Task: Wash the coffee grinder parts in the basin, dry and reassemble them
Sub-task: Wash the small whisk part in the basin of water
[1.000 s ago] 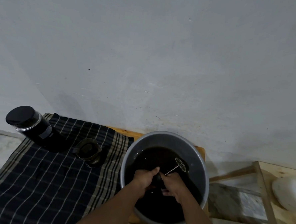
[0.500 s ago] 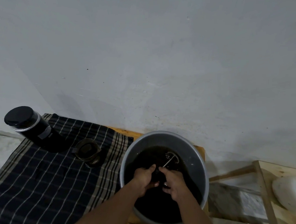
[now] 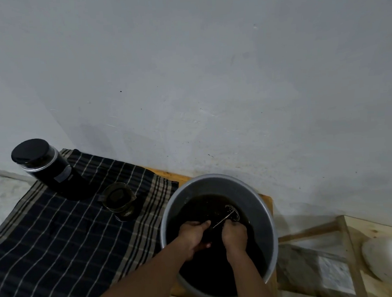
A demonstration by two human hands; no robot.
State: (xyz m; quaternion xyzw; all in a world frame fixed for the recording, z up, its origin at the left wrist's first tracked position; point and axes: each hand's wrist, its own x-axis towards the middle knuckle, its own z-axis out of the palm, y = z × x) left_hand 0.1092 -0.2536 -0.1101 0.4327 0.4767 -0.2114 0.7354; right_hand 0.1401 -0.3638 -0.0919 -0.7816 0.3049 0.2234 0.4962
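Low in the frame, right of centre, the left hand (image 3: 193, 237) has its fingers curled round a dark grinder part (image 3: 207, 236). The right hand (image 3: 233, 235) closes on the same piece from the other side, with its fingertips hidden in the water. The part sits between the two palms, held at the surface. A thin metal rod (image 3: 223, 220) slants up and to the right from it, ending in a small round disc (image 3: 232, 212) just above the right knuckles.

Both hands are inside the grey basin (image 3: 258, 204), which is filled with dark brown water (image 3: 212, 278). Washing looks to be under way, and nothing shows drying or reassembly begun.

Left of the basin a dark striped cloth (image 3: 58, 244) covers the table. A glass cup (image 3: 120, 200) stands on it near the basin, and a black-lidded jar (image 3: 44, 166) further toward the upper left. They may be other parts waiting, but I cannot tell. At the lower right a white lump (image 3: 390, 258) rests on a wooden frame (image 3: 350, 242).
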